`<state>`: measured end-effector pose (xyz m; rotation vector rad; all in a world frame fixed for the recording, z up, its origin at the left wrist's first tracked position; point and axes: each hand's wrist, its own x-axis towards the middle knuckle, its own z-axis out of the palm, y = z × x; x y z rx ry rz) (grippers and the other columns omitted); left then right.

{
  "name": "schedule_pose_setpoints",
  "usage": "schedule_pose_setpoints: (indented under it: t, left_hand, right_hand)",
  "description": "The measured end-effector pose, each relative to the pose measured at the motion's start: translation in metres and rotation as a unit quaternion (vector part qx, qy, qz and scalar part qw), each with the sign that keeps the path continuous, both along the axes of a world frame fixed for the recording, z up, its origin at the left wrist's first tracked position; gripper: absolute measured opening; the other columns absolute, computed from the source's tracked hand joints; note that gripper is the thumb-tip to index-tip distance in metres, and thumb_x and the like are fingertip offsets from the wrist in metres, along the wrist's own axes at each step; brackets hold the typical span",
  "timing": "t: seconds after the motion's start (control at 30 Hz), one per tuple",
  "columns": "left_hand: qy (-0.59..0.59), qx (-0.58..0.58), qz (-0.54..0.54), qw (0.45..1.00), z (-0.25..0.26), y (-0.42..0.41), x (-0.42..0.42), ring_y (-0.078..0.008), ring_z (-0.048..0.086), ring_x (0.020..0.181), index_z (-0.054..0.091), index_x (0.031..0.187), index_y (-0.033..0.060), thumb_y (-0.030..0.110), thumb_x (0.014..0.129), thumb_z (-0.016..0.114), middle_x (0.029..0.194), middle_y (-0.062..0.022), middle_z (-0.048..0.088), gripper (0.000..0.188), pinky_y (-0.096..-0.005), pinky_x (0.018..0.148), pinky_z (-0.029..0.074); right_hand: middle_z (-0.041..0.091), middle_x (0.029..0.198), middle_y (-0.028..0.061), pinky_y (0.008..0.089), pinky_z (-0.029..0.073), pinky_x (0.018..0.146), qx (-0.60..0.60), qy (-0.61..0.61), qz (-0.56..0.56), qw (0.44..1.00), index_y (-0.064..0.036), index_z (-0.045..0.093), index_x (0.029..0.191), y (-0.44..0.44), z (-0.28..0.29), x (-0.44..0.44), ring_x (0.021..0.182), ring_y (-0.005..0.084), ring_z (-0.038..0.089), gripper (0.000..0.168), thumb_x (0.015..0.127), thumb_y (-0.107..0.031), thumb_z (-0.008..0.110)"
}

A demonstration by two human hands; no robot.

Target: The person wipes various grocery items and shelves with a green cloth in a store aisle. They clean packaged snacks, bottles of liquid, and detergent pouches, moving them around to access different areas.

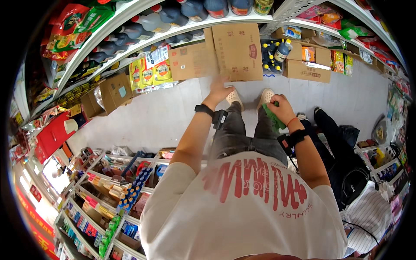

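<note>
My left hand [219, 90] is stretched forward over the near edge of a large cardboard box [240, 52]. Its thumb stands apart and its fingers are blurred, so I cannot tell whether they touch the cardboard. A second cardboard box [188, 61] adjoins it on the left. My right hand [282, 106] is closed around a bunched green cloth [275, 118], which hangs down in front of my right leg. Just beyond the large box, to the right, is a pack of dark bottles with yellow caps [271, 58].
Shelves of large dark bottles [193, 10] rise ahead. Yellow pouches [151, 73] and an opened carton [110, 94] line the floor's left side. Another cardboard carton [308, 70] stands right. Stocked shelving [113, 182] is behind me. Another person [344, 162] is close on my right.
</note>
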<state>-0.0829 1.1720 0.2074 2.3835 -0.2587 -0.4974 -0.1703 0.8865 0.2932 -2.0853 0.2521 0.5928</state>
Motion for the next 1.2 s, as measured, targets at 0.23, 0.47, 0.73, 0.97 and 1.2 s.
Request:
schedule_pose_setpoints:
  t: [0.23,0.47,0.73,0.97,1.2]
  left_hand:
    - [0.171,-0.078,0.104,0.977,-0.066,-0.016,0.024,-0.0275,0.061,0.091,0.068,0.093,0.0022,0.023,0.082,0.063,0.094,-0.0132,0.065,0.025,-0.0365,0.078,0.048]
    - [0.061,-0.154,0.115,0.979,0.022,-0.038,0.003,-0.0321,0.06,0.089,0.067,0.097,0.0016,0.016,0.081,0.06,0.096,-0.0179,0.062,0.022,-0.0375,0.081,0.048]
    - [0.132,-0.391,-0.09,0.906,0.072,-0.123,-0.01,-0.0347,0.043,0.129,0.059,0.125,0.0149,0.018,0.083,0.066,0.133,-0.0239,0.049,0.043,-0.035,0.102,0.038]
    - [0.138,-0.346,0.023,0.928,0.054,-0.083,-0.008,-0.0335,0.048,0.123,0.061,0.121,0.01,0.016,0.084,0.063,0.126,-0.0227,0.055,0.038,-0.0349,0.102,0.038]
    - [0.32,-0.261,0.064,0.909,0.046,-0.023,-0.002,-0.0158,0.061,0.095,0.065,0.113,0.0039,0.016,0.086,0.06,0.105,-0.007,0.066,0.03,-0.0292,0.086,0.047]
  right_hand:
    - [0.06,0.098,0.0164,0.0373,0.047,0.082,0.016,0.119,0.038,0.992,-0.012,0.056,0.118,-0.019,0.005,-0.003,0.091,0.0314,0.06,0.04,0.079,-0.016,0.064]
    - [0.063,0.101,0.0188,0.0381,0.047,0.085,0.027,0.111,0.055,0.992,-0.01,0.052,0.127,-0.019,-0.014,0.012,0.095,0.0329,0.061,0.049,0.08,-0.023,0.063]
    - [0.062,0.115,0.018,0.0371,0.045,0.092,0.196,0.057,-0.037,0.978,-0.005,0.058,0.116,-0.012,-0.057,0.045,0.109,0.0332,0.057,0.038,0.083,-0.023,0.059]
    - [0.068,0.097,0.0116,0.0306,0.048,0.079,-0.059,0.053,-0.115,0.99,0.001,0.064,0.105,0.0,-0.036,0.049,0.09,0.02,0.063,0.032,0.091,-0.027,0.057]
    - [0.059,0.116,0.0202,0.0408,0.044,0.09,-0.001,0.041,0.09,0.995,-0.011,0.05,0.13,0.031,-0.002,0.063,0.104,0.0356,0.057,0.052,0.085,-0.036,0.058]
